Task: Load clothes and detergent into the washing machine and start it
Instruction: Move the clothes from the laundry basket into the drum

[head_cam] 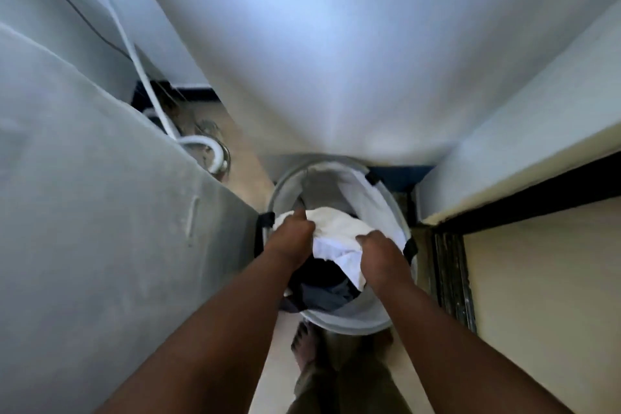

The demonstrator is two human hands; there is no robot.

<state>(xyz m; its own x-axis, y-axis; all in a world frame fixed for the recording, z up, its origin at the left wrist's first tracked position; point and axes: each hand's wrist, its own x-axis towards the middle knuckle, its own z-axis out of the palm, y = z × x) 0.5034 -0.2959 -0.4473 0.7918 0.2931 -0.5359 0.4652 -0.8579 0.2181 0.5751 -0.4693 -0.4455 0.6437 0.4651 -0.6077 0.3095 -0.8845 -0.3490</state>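
A round grey laundry basket (396, 212) stands on the floor straight below me, against the wall. A white cloth (336, 228) lies on top of dark clothes (322, 289) inside it. My left hand (290, 239) grips the white cloth at its left side. My right hand (379, 255) grips the same cloth at its right side. Both arms reach down into the basket. The grey washing machine (100, 212) fills the left of the view; only its side shows.
A white hose (201, 144) curls behind the machine at the left. A white wall (336, 60) rises ahead. A dark-framed ledge (504, 202) runs along the right. My bare feet (305, 346) stand on the pale floor just before the basket.
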